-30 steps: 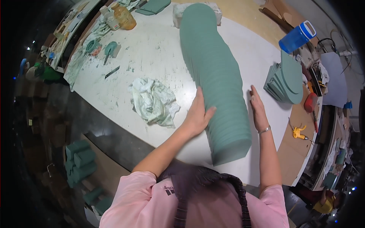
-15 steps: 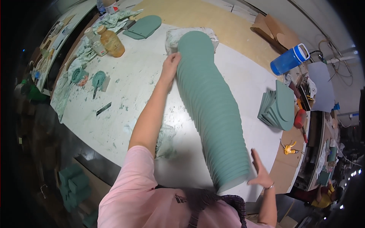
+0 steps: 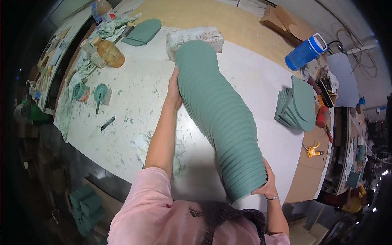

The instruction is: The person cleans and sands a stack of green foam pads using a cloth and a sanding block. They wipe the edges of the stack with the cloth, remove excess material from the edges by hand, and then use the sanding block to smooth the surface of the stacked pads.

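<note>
A long, leaning row of overlapping green flat panels with rounded ends (image 3: pixel 218 110) runs across the white-topped table, from a worn white block (image 3: pixel 195 37) at the far end to close in front of me. My left hand (image 3: pixel 174 89) lies along the row's left side near the far end; its fingertips are partly hidden against the panels. At the near right end, my right hand (image 3: pixel 267 181) grips the row's edge, thumb on the near face and fingers along the right side. The far panel overlaps the block's near side in view.
More green panels (image 3: pixel 297 104) lean together at the right, near a blue bottle (image 3: pixel 304 53) and a yellow tool (image 3: pixel 313 150). At the left are a glue-coloured bottle (image 3: pixel 108 52), small green-smeared pots (image 3: pixel 101 93), a dark strip (image 3: pixel 108 123) and a crumpled cloth (image 3: pixel 143 143).
My right hand has come in from beside the row and now grips its near end. My left hand has slid nearer along the side. The row's far end sits slightly closer to me.
</note>
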`<state>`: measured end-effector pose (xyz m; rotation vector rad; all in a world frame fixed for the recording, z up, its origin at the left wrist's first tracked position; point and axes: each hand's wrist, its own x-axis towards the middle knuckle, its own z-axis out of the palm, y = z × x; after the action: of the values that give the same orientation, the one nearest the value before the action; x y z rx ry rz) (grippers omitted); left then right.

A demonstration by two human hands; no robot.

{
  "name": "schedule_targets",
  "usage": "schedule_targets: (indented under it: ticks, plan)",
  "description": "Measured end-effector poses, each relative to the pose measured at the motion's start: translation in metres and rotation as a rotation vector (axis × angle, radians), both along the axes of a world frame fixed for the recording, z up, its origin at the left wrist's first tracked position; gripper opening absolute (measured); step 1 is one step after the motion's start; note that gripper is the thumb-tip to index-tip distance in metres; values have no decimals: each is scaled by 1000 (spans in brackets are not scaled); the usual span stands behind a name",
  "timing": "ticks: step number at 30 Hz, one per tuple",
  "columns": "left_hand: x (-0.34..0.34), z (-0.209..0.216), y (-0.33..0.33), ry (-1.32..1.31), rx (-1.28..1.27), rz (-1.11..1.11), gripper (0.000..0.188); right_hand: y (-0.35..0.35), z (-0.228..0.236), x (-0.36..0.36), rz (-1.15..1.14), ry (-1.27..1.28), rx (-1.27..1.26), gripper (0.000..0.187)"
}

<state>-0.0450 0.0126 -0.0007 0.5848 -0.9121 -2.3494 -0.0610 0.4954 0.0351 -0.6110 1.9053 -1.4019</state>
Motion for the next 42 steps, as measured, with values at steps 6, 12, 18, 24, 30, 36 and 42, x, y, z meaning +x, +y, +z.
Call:
schedule_targets:
  ticks: [6, 12, 18, 24, 30, 36, 42]
  plan:
    - [23, 3, 31, -4, -5, 92, 71, -4, -6, 4, 8, -14, -119, 140]
    - [64, 26, 57, -16, 27, 226, 70, -14, 10, -4, 146, -5, -148, 130]
    - [88, 54, 41, -220, -359, 288, 56, -23, -3, -14, 279, 22, -288, 124]
    - [33, 97, 19, -795, -659, 147, 68, -30, -33, -24, 119, 15, -385, 114]
    - [-43, 126, 17, -1280, -1168, -42, 89, -48, -34, -25, 5, -154, -536, 113]
    - [-98, 127, 19, -1448, -1460, -297, 91, -61, -21, -29, -270, -437, -598, 120]
    - [-117, 111, -10, -1378, -1539, -301, 95, -61, -49, -17, -384, -670, -724, 107]
